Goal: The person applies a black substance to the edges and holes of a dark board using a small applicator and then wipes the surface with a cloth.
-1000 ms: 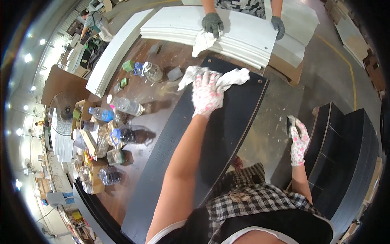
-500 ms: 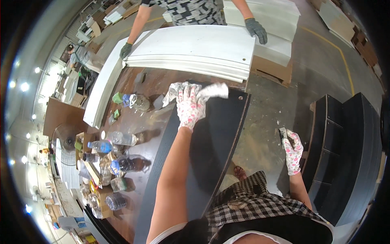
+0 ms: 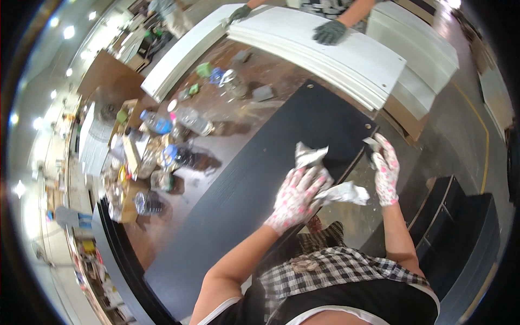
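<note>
Head view: left hand [image 3: 297, 196], fingers pressing the white rag [image 3: 319, 173], has slid nearer along the black panel [image 3: 254, 179].

Clear plastic bottles [image 3: 187, 120] w/ blue labels – left on bench, lying.

The left hand [image 3: 297, 196] with the rag [image 3: 319, 173] now sits near the panel's [image 3: 260, 179] right edge, closer to the person's body, whereas a second ago it pressed the rag at the panel's far end. The right hand [image 3: 385, 172], which hung low beside the dark cabinets [image 3: 460, 233], is now up at the panel's far right corner, fingers [image 3: 382, 145] on its edge, just beside the rag. At the far side of the worktop [image 3: 244, 81], the co-worker's gloved hands [image 3: 329, 31] have shifted along the white boards [image 3: 325, 51]; one now lies flat on top, the other at the left end.
</note>
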The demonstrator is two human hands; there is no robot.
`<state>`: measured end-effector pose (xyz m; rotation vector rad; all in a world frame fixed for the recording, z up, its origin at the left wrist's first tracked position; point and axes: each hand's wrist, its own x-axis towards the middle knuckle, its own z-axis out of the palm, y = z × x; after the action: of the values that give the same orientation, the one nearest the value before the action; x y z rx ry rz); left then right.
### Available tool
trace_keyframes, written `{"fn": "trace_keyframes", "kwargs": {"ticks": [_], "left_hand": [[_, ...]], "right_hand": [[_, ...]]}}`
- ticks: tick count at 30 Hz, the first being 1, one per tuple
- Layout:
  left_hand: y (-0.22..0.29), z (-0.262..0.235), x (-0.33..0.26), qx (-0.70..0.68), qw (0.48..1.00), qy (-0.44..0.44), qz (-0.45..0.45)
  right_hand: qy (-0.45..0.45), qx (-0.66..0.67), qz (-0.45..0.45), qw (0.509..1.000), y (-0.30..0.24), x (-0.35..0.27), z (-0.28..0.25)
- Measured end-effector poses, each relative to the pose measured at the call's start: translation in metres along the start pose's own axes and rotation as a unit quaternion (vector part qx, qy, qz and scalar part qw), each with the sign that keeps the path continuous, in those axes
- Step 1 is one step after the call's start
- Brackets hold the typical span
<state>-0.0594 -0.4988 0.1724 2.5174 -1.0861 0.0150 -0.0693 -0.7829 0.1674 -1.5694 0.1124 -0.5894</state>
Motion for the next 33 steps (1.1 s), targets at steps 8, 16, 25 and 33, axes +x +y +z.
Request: {"fn": "trace_keyframes", "kwargs": {"ticks": [8,16,25,33], "left_hand": [[0.004,-0.026,-0.264,0.072,0.934,0.111,-0.333],[0.030,-0.044,-0.497,0.233,0.735,0.281,-0.572],[0.130,-0.086,-0.627,0.023,0.560,0.569,-0.602],[0.155,-0.038,-0.389,0.077,0.815,0.131,-0.560]], "right_hand": [[-0.389,0.132,0.070,0.909,0.009,-0.014,0.242],[-0.511,0.072,-0.017,0.856,0.015,-0.089,0.407],[-0.598,-0.003,-0.072,0.799,-0.033,-0.143,0.432],[-0.632,0.005,0.003,0.775,-0.035,-0.127,0.410]]}}
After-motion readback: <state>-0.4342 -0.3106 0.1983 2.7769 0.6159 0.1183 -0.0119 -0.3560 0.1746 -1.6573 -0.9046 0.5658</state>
